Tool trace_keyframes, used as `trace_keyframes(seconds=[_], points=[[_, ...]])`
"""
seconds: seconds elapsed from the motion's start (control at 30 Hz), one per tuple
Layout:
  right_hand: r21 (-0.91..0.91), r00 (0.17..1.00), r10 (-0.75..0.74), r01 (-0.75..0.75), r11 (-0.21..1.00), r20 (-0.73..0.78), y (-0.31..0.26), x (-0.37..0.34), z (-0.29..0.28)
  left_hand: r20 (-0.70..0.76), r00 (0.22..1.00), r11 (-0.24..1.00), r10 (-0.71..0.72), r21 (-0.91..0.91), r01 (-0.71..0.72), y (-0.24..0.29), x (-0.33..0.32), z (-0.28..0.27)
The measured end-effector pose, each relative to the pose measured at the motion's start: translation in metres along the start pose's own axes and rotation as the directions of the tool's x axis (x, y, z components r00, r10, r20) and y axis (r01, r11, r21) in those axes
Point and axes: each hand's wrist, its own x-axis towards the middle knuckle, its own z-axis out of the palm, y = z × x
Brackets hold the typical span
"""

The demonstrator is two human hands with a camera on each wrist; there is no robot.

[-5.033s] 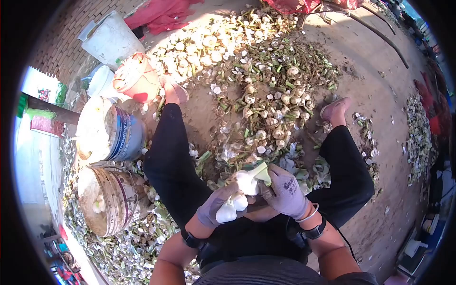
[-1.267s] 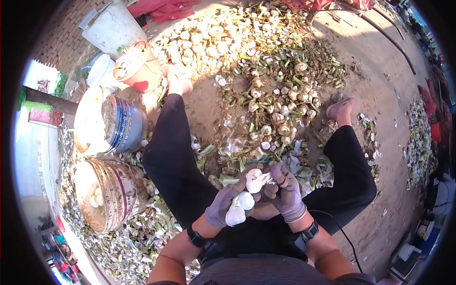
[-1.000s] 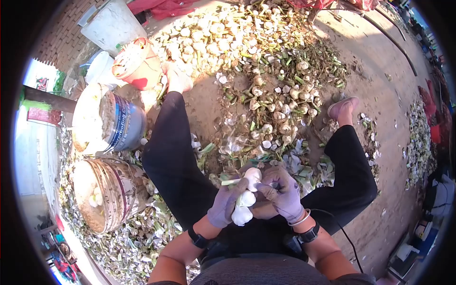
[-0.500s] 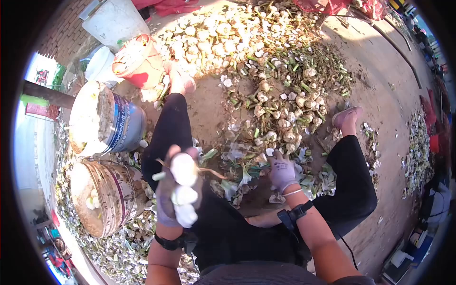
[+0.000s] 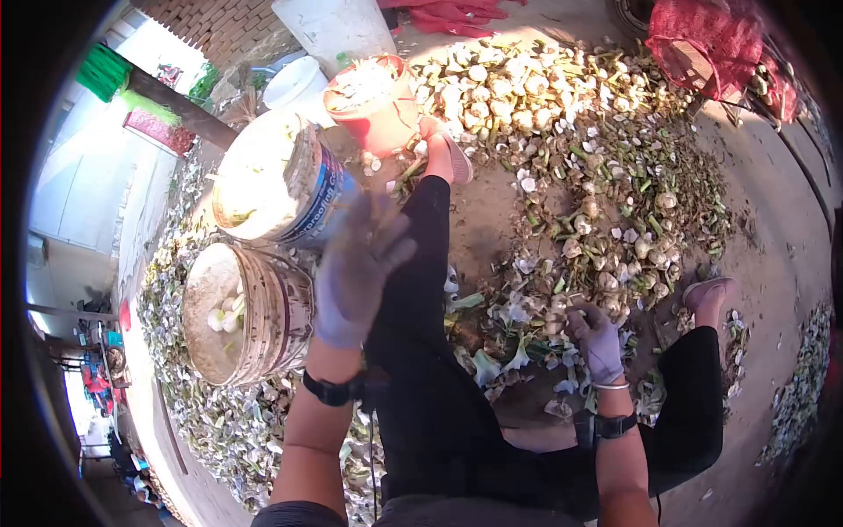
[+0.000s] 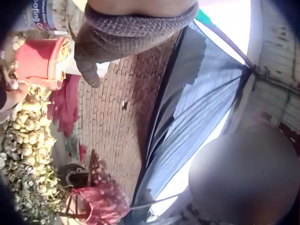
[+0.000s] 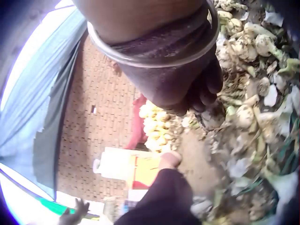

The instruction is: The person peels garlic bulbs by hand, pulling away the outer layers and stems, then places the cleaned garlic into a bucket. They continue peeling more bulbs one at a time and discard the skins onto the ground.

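My gloved left hand [image 5: 356,277], blurred, is raised beside the two buckets on the left with its fingers spread and nothing in them. In the left wrist view, part of that hand [image 6: 105,44] shows past the cuff, most fingers hidden. Several white garlic bulbs [image 5: 226,316] with cut stems lie in the near dirty bucket [image 5: 285,312]. My gloved right hand [image 5: 595,342] reaches down to the near edge of the garlic heap [image 5: 606,237], fingers bent. In the right wrist view, its fingertips are right at a dirty garlic bulb [image 7: 213,116]; I cannot tell whether they hold it.
A blue-labelled bucket [image 5: 320,198], a red bucket [image 5: 386,119] and a pale bin [image 5: 338,35] line the left. Peelings [image 5: 219,422] cover the ground beside the near bucket. My black-trousered leg [image 5: 421,290] lies between buckets and heap. A red mesh sack [image 5: 711,48] stands at the back right.
The left hand has carried the white garlic bulbs from my lap toward the buckets and let them go. The right hand has left them and reached to the heap. The head view has turned left.
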Motion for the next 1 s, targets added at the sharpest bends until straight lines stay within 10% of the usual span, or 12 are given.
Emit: trace_keyframes(seconds=[0.07,0.13,0.4,0.7,0.77,0.8,0.9,0.93,0.97,1.0], points=[[0.244,0.992,0.116,-0.127,0.961,0.058,-0.060,-0.049,0.006,0.329,0.919,0.961,-0.216,0.239,0.140,-0.058,-0.059,0.047],[0.466,0.991,0.111,-0.134,0.875,0.076,-0.087,-0.082,0.010,0.500,0.850,0.595,-0.164,0.737,-0.319,-0.086,-0.097,0.084],[0.751,1.000,0.024,-0.011,0.660,-0.007,-0.072,-0.135,0.025,0.525,0.846,0.505,0.090,0.708,-0.493,-0.115,-0.143,0.106],[0.611,0.988,-0.074,-0.024,0.791,0.134,-0.086,-0.148,0.004,0.274,0.945,0.890,-0.180,0.454,0.038,-0.122,-0.156,0.099],[0.605,0.989,-0.073,-0.018,0.796,0.126,-0.072,-0.148,0.004,0.512,0.844,0.521,0.161,0.682,-0.513,-0.120,-0.152,0.101],[0.597,0.990,-0.076,-0.010,0.802,0.119,-0.066,-0.148,0.003,0.513,0.844,0.521,0.158,0.683,-0.512,-0.122,-0.152,0.100],[0.611,0.970,-0.013,-0.143,0.779,0.244,-0.065,-0.148,-0.010,0.450,0.893,0.742,-0.008,0.601,-0.296,-0.121,-0.148,0.097],[0.611,0.969,-0.013,-0.145,0.778,0.246,-0.065,-0.147,-0.012,0.341,0.863,0.851,-0.373,0.497,0.172,-0.115,-0.141,0.094],[0.602,0.966,0.025,-0.181,0.778,0.258,-0.066,-0.148,-0.012,0.299,0.657,0.721,-0.692,0.322,0.614,-0.110,-0.137,0.093],[0.592,0.962,0.060,-0.214,0.777,0.268,-0.066,-0.147,-0.012,0.298,0.658,0.722,-0.691,0.323,0.612,-0.112,-0.135,0.091]])
